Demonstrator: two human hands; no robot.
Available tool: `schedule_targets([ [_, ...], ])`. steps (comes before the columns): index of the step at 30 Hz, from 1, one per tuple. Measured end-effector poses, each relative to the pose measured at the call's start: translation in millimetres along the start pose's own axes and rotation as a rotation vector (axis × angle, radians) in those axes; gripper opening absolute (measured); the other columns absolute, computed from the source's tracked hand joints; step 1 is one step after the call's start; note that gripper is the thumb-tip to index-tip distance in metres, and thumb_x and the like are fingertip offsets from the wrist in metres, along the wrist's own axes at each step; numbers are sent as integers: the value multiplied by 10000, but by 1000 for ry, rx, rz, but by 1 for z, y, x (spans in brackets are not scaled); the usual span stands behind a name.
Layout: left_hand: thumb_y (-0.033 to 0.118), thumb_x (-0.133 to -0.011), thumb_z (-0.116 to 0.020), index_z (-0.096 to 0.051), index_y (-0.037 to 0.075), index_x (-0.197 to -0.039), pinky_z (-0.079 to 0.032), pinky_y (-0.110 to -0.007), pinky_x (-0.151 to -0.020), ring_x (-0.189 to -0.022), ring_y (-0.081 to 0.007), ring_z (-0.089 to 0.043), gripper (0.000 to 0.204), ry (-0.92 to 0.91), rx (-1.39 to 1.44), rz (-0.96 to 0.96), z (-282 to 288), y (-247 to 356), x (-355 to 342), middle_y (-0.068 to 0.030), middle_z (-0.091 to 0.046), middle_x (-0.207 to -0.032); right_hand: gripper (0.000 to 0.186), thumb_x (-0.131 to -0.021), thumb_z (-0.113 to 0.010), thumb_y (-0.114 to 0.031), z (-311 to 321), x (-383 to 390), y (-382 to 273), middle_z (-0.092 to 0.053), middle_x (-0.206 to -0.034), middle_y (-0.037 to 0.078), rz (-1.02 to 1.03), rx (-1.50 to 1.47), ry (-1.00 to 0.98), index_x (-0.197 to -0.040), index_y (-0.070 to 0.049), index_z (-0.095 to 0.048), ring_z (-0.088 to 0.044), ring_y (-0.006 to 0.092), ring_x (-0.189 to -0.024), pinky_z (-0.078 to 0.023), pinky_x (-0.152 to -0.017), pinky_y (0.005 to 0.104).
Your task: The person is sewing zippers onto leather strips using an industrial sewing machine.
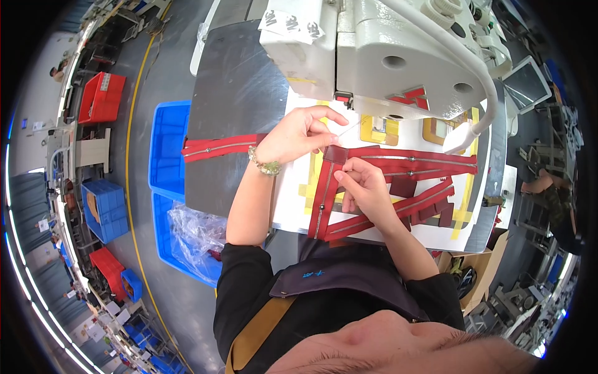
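Note:
A red zipper (322, 207) with a metal slider runs toward me over the white work surface, a dark red square patch (336, 154) at its far end. My right hand (367, 190) pinches this zipper's right edge just below the patch, thumb and fingers together. Beyond the patch, my left hand (303, 134) is curled, its thumb close to the patch's far edge. A thin pale line like a thread shows by its fingertips; what they grip, if anything, is too small to tell. The sewing machine's needle area (343, 98) is just ahead of both hands.
More red zippers (423, 163) lie to the right with dark red patches (403, 186). Another zipper (221, 148) stretches left across the black table (237, 81). The white sewing machine (398, 62) with a bent lamp arm (489, 81) overhangs the far side. Blue bins (163, 149) stand left.

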State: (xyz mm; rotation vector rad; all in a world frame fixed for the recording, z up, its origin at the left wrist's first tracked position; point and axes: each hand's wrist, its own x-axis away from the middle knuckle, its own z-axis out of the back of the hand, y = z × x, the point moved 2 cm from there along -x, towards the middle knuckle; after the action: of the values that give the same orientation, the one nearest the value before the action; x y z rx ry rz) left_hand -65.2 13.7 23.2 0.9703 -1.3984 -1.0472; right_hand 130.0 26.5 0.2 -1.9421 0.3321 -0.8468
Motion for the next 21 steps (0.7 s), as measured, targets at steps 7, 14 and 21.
schedule_targets([
  [7,36,-875,-637,-583,22,-1211,-432,-218,-672,-690,-39,-523,341,-65,-188,-82,16,-21,-7,34,-581,-715,412,-910,-628,-109,-14,15,-8,-701,-819,126,52,235,-145,-1265,32,-473,-633,136,-520,-481,-475,237],
  [14,70,-818,-629,-668,79,-1044,-397,-311,-685,-624,-177,-556,229,230,-578,-145,21,-20,-12,-10,-601,-712,368,-826,-683,-113,-11,66,24,-691,-871,76,564,721,-189,-1179,-53,-597,-641,175,-632,-502,-611,292],
  [21,43,-765,-677,-665,23,-896,-479,-329,-656,-641,-231,-577,133,511,-1069,-427,7,-3,-5,-83,-604,-724,286,-780,-631,-129,32,102,33,-611,-1162,59,1034,1354,-246,-1063,-88,-650,-587,180,-1009,-450,-866,346],
])
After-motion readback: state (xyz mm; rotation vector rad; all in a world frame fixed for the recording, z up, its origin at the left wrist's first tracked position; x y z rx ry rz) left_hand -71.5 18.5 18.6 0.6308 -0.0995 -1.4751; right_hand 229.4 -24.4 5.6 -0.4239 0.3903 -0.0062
